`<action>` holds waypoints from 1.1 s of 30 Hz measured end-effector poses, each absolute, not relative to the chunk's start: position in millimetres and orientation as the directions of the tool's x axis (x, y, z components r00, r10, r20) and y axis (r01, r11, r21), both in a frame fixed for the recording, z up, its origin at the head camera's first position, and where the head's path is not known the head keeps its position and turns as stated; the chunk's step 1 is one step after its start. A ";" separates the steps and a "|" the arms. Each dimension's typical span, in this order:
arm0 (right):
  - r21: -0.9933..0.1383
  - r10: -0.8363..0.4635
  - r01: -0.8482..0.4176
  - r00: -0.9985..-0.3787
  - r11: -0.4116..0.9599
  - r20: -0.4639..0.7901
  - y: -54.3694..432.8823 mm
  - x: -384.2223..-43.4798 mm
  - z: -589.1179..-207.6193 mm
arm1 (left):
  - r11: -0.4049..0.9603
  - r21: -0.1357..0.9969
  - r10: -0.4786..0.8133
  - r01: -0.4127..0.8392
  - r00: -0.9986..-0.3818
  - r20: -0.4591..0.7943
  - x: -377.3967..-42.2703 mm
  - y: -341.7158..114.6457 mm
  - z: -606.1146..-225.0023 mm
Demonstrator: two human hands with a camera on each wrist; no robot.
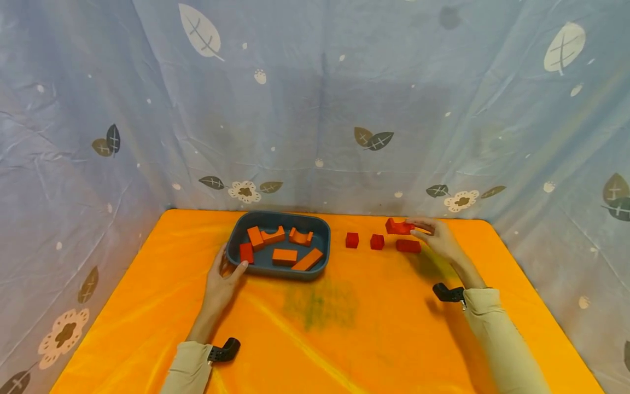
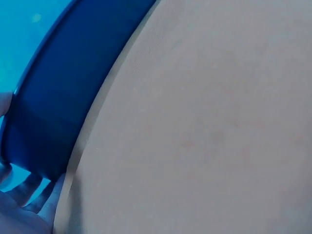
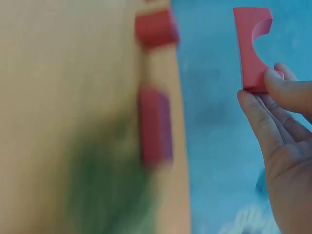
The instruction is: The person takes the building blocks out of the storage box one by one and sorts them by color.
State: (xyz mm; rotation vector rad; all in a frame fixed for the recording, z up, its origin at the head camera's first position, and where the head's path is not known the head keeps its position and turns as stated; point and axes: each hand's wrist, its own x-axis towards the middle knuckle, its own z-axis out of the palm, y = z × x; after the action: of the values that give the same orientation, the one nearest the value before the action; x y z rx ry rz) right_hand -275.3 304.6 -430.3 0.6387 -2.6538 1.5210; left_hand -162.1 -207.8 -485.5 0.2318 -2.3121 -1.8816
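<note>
My left hand (image 1: 220,284) grips the near left corner of a dark blue-grey tray (image 1: 290,273), thumb at the front rim and fingers along the left side. In the left wrist view, fingers touch the tray's outer wall (image 2: 63,97). Between thumb and fingertips, my right hand (image 1: 439,239) pinches a red arch block (image 1: 400,226) by one end. The right wrist view shows the curved cut-out of that arch block (image 3: 248,53). Below it on the table lies a red rectangular block (image 1: 408,245). Left of that are two red cube-like blocks (image 1: 351,240).
Inside the tray lie several orange blocks, among them an arch block (image 1: 301,236) and a rectangular block (image 1: 284,257), plus a red block (image 1: 246,253). An orange-yellow cloth covers the table (image 1: 315,339). Patterned fabric (image 1: 315,109) hangs behind and at both sides.
</note>
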 end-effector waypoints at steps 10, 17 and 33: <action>-0.859 -0.224 -0.283 -0.953 0.428 0.202 388.5 -261.8 -464.1 | 0.203 0.979 -0.226 -0.035 -0.974 0.012 -163.2 -209.9 -488.1; -0.820 -0.157 -0.223 -0.974 0.527 0.164 415.8 -256.0 -474.3 | 0.193 0.981 -0.229 -0.030 -0.973 0.015 -164.9 -207.8 -488.8; -0.597 -0.255 -0.315 -0.949 0.738 0.186 395.8 -266.5 -444.4 | 0.208 0.978 -0.228 -0.015 -0.973 0.034 -164.8 -208.6 -488.2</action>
State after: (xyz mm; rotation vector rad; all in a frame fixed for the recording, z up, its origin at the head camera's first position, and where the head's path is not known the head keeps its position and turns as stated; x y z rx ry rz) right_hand -266.5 395.8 -444.4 0.4671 -2.8426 1.0015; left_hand -164.8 -208.6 -488.2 0.2340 -2.3032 -1.8619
